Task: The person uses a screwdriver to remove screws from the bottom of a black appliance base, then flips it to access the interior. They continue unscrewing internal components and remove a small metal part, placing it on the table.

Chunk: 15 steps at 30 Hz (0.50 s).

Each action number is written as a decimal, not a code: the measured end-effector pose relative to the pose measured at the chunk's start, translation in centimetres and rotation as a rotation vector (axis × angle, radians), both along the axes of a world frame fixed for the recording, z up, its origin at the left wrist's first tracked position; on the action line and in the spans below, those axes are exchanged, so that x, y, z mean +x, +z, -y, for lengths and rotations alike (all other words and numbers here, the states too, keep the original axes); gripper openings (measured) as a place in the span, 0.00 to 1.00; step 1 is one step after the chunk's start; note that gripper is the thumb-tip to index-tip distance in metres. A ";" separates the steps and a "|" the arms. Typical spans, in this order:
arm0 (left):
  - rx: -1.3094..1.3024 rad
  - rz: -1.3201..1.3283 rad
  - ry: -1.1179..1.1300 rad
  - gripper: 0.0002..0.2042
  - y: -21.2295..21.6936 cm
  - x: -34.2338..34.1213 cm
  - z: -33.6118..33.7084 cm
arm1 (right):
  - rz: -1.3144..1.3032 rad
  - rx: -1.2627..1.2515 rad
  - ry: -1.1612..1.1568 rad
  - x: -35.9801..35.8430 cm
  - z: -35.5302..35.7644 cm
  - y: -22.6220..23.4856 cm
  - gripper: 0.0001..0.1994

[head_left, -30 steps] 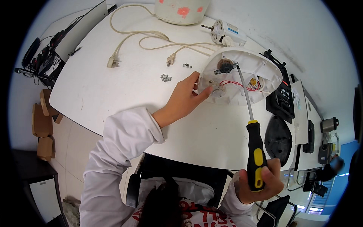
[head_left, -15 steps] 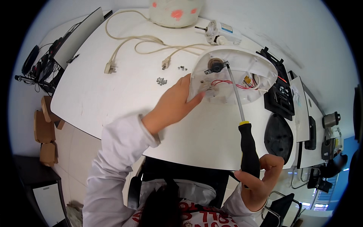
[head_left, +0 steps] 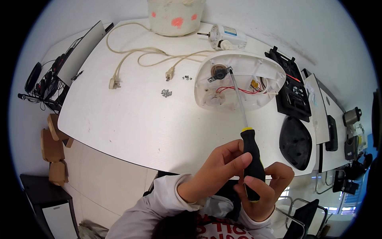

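Both of my hands are on a long screwdriver [head_left: 253, 153] with a black handle and a yellow collar. My left hand [head_left: 225, 165] closes on the upper part of the handle, thumb against it. Around the lower end my right hand [head_left: 260, 187] curls its fingers. The screwdriver's tip meets a metal bracket on a round black part [head_left: 219, 73] inside a white plastic housing [head_left: 246, 102]. Red wires [head_left: 230, 88] and a yellow component [head_left: 254, 84] lie inside that shell, which rests on the table with its hollow side up.
Loose screws [head_left: 166, 93] and a smaller group [head_left: 186, 77] lie left of the housing. Behind it are a motor [head_left: 229, 38], a pale tub [head_left: 175, 20] and a cable with a plug [head_left: 170, 73]. A black tool case [head_left: 294, 99] and a black oval cover [head_left: 295, 143] lie to the right.
My left hand has let go of the housing's left edge and come down to the screwdriver handle. The right hand has stayed on the handle's lower end.
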<state>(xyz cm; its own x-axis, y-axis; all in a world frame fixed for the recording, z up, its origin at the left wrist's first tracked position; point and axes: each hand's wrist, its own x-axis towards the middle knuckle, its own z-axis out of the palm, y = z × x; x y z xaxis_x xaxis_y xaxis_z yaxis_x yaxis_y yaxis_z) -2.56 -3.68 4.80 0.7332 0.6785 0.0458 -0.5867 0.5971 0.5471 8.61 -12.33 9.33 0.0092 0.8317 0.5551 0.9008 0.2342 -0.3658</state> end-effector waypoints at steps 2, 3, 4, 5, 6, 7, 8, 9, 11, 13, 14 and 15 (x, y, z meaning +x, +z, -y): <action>-0.072 0.025 -0.041 0.12 0.2 -0.1 0.1 | 0.018 0.061 0.007 0.1 -0.1 -0.1 0.21; -0.072 0.030 -0.033 0.12 0.3 -0.1 0.2 | 0.010 0.096 0.025 0.1 -0.4 -0.5 0.23; -0.071 0.037 -0.030 0.12 0.4 -0.1 0.2 | 0.003 0.132 0.039 0.2 -0.6 -0.8 0.25; -0.070 0.045 -0.026 0.12 0.5 -0.1 0.3 | -0.073 0.187 0.062 0.1 -0.8 -1.1 0.25; -0.059 0.018 -0.033 0.16 0.6 -0.2 0.3 | -0.153 0.256 0.073 0.0 -0.9 -1.7 0.24; -0.047 -0.010 -0.031 0.20 0.6 -0.3 0.4 | -0.234 0.324 0.093 0.1 -1.1 -2.5 0.23; -0.036 -0.037 -0.031 0.25 0.6 -0.3 0.5 | -0.315 0.392 0.112 0.0 -1.3 -2.9 0.23; -0.053 -0.046 -0.019 0.26 0.9 -0.4 0.5 | -0.235 0.370 0.088 0.0 -1.0 -2.5 0.19; -0.089 -0.065 0.009 0.28 1.6 -0.6 0.5 | -0.156 0.348 0.158 0.1 -1.3 -2.0 0.15; -0.157 0.003 0.000 0.30 1.6 -0.6 0.9 | -0.125 0.345 0.163 -0.1 -1.4 -1.8 0.13; -0.191 0.037 -0.006 0.31 1.6 -0.6 1.0 | -0.121 0.343 0.155 -0.2 -1.4 -1.8 0.13; -0.154 0.024 -0.031 0.31 1.6 -0.6 0.9 | -0.117 0.340 0.146 -0.2 -1.3 -1.9 0.13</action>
<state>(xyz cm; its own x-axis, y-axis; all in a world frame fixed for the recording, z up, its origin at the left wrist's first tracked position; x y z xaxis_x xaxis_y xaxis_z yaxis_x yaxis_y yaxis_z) -3.18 -4.55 6.37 0.7535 0.6562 -0.0399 -0.5786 0.6908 0.4336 8.37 -11.04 7.48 -0.0168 0.5977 0.8016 0.8058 0.4827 -0.3431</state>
